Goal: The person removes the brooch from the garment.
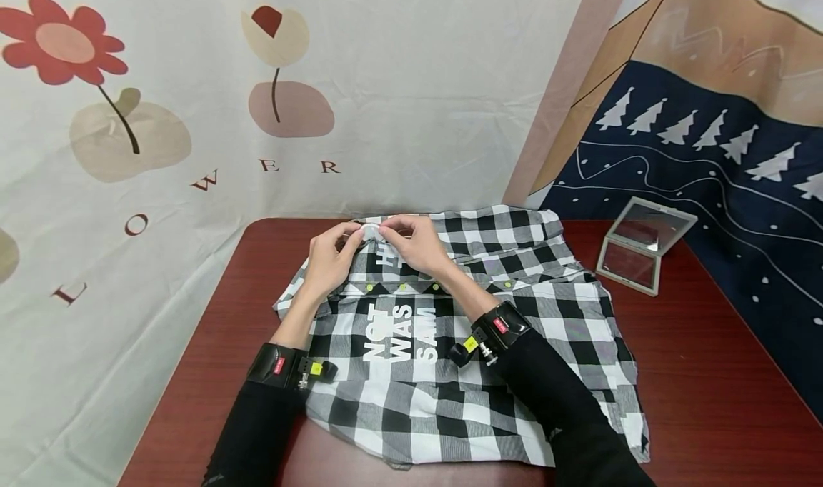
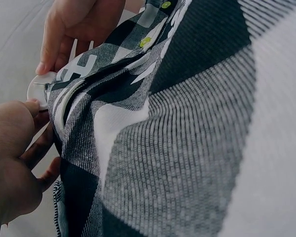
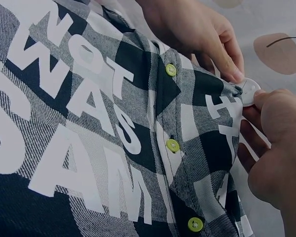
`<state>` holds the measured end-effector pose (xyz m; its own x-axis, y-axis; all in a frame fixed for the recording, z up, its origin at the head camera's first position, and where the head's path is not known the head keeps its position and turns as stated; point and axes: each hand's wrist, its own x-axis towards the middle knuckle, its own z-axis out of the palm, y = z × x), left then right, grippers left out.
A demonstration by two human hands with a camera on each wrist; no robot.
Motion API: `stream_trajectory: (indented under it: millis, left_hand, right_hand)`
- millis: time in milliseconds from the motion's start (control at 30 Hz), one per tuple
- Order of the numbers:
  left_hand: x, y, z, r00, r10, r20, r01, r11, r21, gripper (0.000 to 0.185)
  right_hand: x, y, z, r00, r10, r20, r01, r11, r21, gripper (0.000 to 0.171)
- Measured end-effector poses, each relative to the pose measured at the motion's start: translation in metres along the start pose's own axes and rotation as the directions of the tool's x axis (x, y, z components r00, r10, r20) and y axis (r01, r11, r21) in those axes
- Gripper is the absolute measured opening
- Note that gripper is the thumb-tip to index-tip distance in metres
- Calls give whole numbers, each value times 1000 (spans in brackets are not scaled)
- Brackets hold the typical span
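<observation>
Together, left hand (image 1: 331,258) and right hand (image 1: 414,244) pinching a white disc (image 1: 371,231) at the checked shirt's (image 1: 514,308) edge.

Shirt (image 1: 489,315) lies on table (image 1: 694,401); mirror (image 1: 643,245) to its right.

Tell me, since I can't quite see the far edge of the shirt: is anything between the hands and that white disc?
Nothing visible. Both hands already touch the white disc at the plaid shirt's far edge: the left hand and right hand pinch it from either side.

Shirt (image 1: 476,344) hem behind sleeves (image 1: 553,394)
</observation>
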<state>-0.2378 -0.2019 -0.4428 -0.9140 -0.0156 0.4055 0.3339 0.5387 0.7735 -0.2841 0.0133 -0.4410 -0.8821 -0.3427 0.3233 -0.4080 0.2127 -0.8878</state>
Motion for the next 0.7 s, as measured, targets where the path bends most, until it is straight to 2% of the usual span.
stream_trajectory:
  millis: [267, 467, 700]
  left_hand:
    - [-1, 1, -1, 1000, 1, 4, -1, 1000, 18, 23]
    - [-1, 1, -2, 1000, 2, 15, -3, 1000, 22, 24]
    - [-1, 2, -2, 1000, 0, 10, -1, 999, 34, 23]
  right_hand:
    - [1, 0, -1, 998, -64, 21, 66, 987, -148, 17]
    - [2, -1, -2, 996, -86, 36, 91, 982, -166, 15]
    - [2, 0, 0, 995, -99, 18, 100, 983, -156, 15]
